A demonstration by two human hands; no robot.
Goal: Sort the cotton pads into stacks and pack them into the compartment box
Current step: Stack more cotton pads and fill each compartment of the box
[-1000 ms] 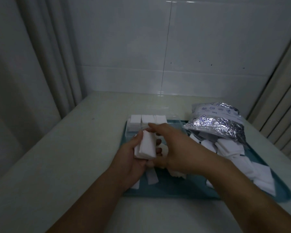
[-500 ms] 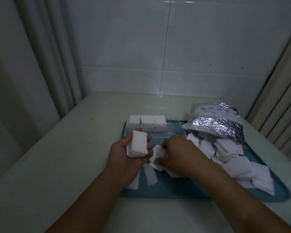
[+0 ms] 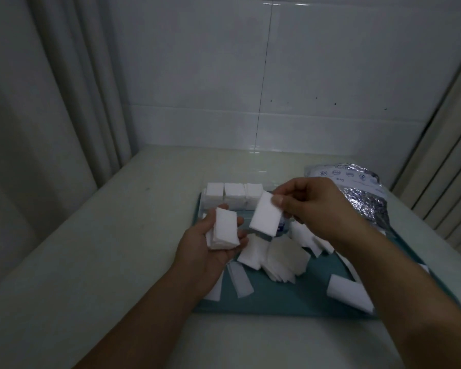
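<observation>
Cotton pads [image 3: 274, 258] lie mostly loose on the teal tray [image 3: 285, 299], and the tray serves as the landmark for everything else. By the look of it the task is somewhere in its first half. At the tray's far left corner the compartment box [image 3: 230, 199], clear-walled and hard to make out in the dim light, already carries three packed stacks side by side along its far row. Whether its other compartments hold anything cannot be told, since the hands cover that part.

Much remains. A spread heap of pads sits at the tray's middle, more trail toward the tray's right side under the right forearm, a small bundle [image 3: 347, 292] rests near the tray's near right corner, and two narrow strips [image 3: 241, 279] lie at the near left.

The silver foil bag [image 3: 362, 198] lies open at the tray's far right corner, with pads spilling from its mouth; it crowds that corner and would hamper reaching the pads beside it.

Above the tray's left half, the left hand [image 3: 210, 249] cups a growing stack [image 3: 224, 231], fingers curled round its edges. Just right of it, the right hand [image 3: 312, 206] pinches a few more pads [image 3: 265, 215] between thumb and fingers, held tilted and apart from the stack, likely meant to join it next.

The tray rests on a pale counter [image 3: 117, 249], with tiled wall beyond its far edge.
</observation>
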